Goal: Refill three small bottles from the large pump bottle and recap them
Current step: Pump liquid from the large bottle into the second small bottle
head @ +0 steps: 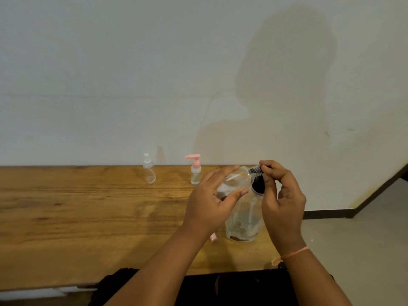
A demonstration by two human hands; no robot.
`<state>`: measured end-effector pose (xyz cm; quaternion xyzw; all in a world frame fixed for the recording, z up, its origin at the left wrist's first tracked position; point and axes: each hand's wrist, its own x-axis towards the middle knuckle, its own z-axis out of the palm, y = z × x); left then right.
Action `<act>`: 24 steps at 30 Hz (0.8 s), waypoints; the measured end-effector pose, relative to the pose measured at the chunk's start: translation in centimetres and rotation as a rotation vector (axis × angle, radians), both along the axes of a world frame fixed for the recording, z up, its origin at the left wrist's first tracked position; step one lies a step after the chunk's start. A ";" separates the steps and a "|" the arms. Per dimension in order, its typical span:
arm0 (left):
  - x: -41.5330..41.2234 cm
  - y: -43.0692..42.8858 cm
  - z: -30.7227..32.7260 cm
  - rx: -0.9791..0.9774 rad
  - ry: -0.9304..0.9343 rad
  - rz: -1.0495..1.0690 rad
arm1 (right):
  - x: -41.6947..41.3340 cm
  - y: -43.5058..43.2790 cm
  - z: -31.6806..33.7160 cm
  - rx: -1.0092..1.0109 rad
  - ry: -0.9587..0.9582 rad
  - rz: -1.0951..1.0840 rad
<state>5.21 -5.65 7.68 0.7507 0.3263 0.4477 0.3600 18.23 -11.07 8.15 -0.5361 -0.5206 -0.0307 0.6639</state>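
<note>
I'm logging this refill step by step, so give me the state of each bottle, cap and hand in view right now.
Large pump bottle: upright on the table, black pump head on.
Small bottle in hand: tilted, mouth at the pump head.
Pink-pump bottle: upright, capped.
Clear-capped bottle: upright, capped.
Pink piece: lying on the table.
Left hand: holding the small bottle.
Right hand: gripping the pump head.

Pink pump top (pixel 194 157) on a clear bottle (pixel 195 174); brown grained wooden table (pixel 88 208); black cap (pixel 257 185).
</note>
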 end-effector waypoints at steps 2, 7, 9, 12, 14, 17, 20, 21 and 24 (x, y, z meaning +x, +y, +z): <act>0.0 -0.1 0.1 0.024 -0.005 0.006 | -0.1 -0.2 0.2 0.008 -0.008 -0.007; 0.2 0.1 -0.1 0.024 0.015 0.020 | 0.2 0.0 0.2 -0.016 -0.034 -0.035; 0.3 0.2 -0.2 -0.012 0.011 0.012 | 0.2 0.3 -0.2 -0.026 -0.029 -0.041; 0.2 0.3 -0.3 -0.013 0.018 0.014 | 0.3 0.4 -0.3 -0.039 -0.039 -0.051; 0.1 0.2 -0.2 -0.003 0.001 0.010 | -0.1 0.2 -0.1 -0.031 -0.015 -0.054; 0.1 -0.1 0.0 0.027 -0.024 0.012 | -0.4 -0.2 0.6 -0.006 -0.008 -0.056; 0.1 -0.1 0.1 0.044 -0.011 0.023 | -0.3 -0.3 0.8 -0.032 -0.050 -0.072; 0.1 0.0 0.0 0.039 -0.007 0.021 | -0.2 -0.2 0.7 -0.042 -0.053 -0.075; 0.1 0.2 -0.2 -0.005 -0.007 0.008 | 0.0 0.1 0.1 -0.045 -0.060 -0.065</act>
